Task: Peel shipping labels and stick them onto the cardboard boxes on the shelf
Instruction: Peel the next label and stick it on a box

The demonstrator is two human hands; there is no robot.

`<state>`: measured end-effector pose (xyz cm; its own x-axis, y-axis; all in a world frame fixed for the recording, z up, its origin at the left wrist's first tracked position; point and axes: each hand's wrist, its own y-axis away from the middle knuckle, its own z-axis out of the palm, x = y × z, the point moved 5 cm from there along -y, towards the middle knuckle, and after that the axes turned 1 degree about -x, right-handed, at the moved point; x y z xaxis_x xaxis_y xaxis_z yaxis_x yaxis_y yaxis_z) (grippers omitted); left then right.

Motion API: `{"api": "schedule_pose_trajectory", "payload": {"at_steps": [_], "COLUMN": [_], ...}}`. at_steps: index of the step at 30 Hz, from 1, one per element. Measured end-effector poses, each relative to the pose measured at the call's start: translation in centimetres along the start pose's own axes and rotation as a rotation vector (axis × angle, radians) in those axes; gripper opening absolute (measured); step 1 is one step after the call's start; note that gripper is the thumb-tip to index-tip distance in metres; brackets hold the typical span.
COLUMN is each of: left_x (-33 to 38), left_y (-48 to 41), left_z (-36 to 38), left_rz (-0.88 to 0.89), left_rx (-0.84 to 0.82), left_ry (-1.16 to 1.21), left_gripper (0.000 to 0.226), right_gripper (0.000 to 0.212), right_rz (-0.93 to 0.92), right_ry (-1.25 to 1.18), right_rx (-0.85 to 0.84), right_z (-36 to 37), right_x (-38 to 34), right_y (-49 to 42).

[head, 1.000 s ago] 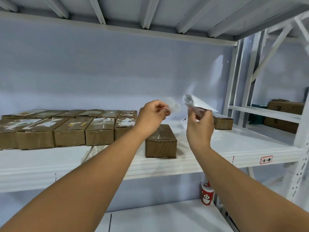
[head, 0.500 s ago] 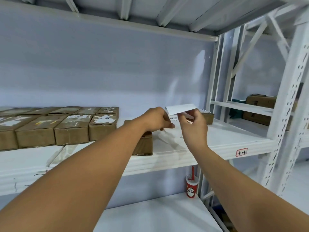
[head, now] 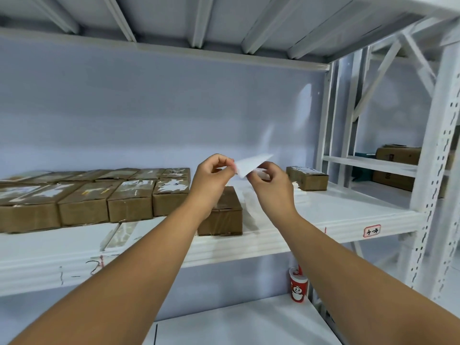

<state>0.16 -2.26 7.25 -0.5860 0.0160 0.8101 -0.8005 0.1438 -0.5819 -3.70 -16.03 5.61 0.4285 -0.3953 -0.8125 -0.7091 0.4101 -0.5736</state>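
Both hands are raised over the white shelf. A white shipping label is held between them: my left hand pinches its left corner, and my right hand grips its lower right side. Directly below the hands sits a single cardboard box, partly hidden by my left forearm. To the left, several cardboard boxes stand in two rows, some with torn white label scraps on top. Another cardboard box lies at the back right of the shelf.
White upright posts frame the shelf on the right. More cardboard boxes sit on the neighbouring rack. A red paper cup stands on the lower shelf. A small red-outlined tag is stuck on the shelf's front edge.
The label was tilted up in my right hand a second ago; now both hands hold it between them, close together. The view has shifted, so the boxes sit lower and further left.
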Motion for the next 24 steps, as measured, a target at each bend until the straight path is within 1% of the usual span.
{"api": "schedule_pose_trajectory", "payload": {"at_steps": [4,6,8,10,15,18,22,24], "left_x": [-0.1,-0.5,-1.1,-1.6,-2.3,-3.0,-3.3,-3.6], "left_y": [-0.3,-0.3,-0.4,-0.5,-0.6,-1.0,-1.1,-1.2], "left_z": [-1.7,-2.3,-3.0,-3.5,-4.3,-4.5,-4.6,-4.6], "left_rz": [0.024,0.025,-0.008,-0.054,-0.164,-0.21,-0.246,-0.257], "left_rx": [0.059,0.081,0.128,0.177,0.269,0.25,0.18,0.146], "left_ry": [0.021,0.022,-0.002,0.004,0.062,0.066,-0.022,-0.045], "left_gripper": [0.022,0.026,0.031,0.034,0.03,0.034,0.037,0.037], "right_gripper": [0.005,0.011,0.02,0.025,0.015,0.017,0.018,0.018], "right_rz": [-0.005,0.015,0.047,0.076,0.101,0.134,0.202,0.219], "right_ry": [-0.074,-0.099,-0.112,-0.094,-0.028,-0.009,-0.069,-0.063], "right_rx": [-0.1,-0.13,-0.128,-0.111,-0.15,-0.215,-0.317,-0.351], "right_z": [1.3,1.6,1.8,2.1,2.9,3.3,3.5,3.6], "right_x": [-1.1,-1.4,-1.5,-1.4,-1.0,-0.7,-0.8,-0.8], "right_y": [0.6,0.7,0.7,0.5,0.3,0.4,0.9,1.1]}}
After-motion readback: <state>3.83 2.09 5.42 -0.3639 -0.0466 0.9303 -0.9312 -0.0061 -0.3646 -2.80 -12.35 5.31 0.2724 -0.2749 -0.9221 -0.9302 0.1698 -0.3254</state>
